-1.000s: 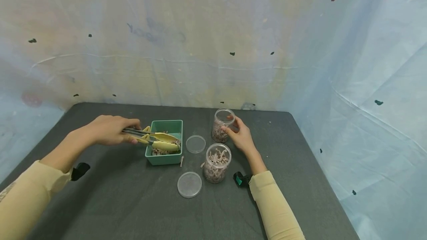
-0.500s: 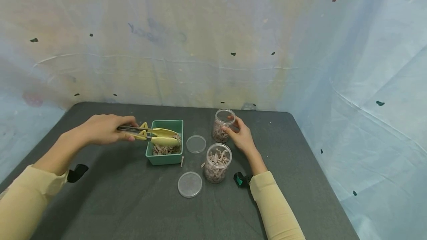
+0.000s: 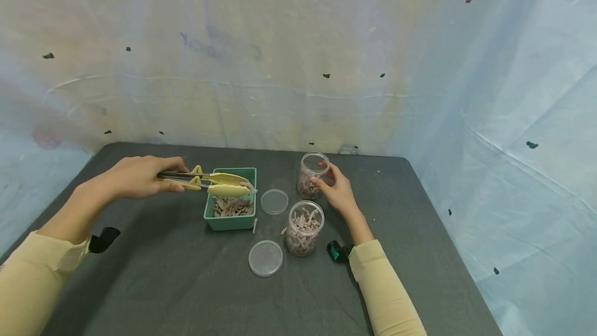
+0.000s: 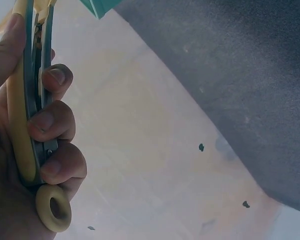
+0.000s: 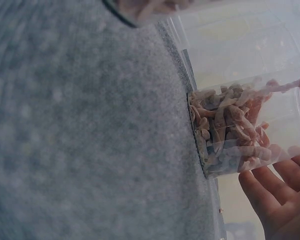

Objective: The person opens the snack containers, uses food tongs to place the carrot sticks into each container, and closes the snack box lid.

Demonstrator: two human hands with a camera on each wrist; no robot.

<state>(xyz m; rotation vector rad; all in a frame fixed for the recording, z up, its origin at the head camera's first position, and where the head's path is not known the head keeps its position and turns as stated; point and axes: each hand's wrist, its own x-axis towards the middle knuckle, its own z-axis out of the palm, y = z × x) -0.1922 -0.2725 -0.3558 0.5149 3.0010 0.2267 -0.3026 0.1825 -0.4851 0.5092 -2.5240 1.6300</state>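
Observation:
My left hand [image 3: 140,176] grips a pair of yellow-tipped tongs [image 3: 228,190], fingers curled round the handles in the left wrist view. Between the tong tips, above the green tray [image 3: 230,224], a few pale, stringy dried pieces [image 3: 249,185] stick out. More of these pieces [image 3: 233,206] lie in the tray. My right hand [image 3: 339,191] holds a clear jar [image 3: 310,178] at the back, thumb on one side and fingers on the other. The right wrist view shows that jar partly filled with the same dried pieces [image 5: 230,122].
A second clear jar [image 3: 300,242], fuller with pieces, stands nearer the front. Two clear round lids [image 3: 274,201] lie flat between the tray and the jars. A couple of loose pieces lie on the dark table [image 3: 200,284]. Plastic sheeting [image 3: 280,56] hangs behind the table.
My left hand has lifted the tongs up from the tray and shifted slightly left, with pieces now held in the tips. The right hand and its jar have stayed put.

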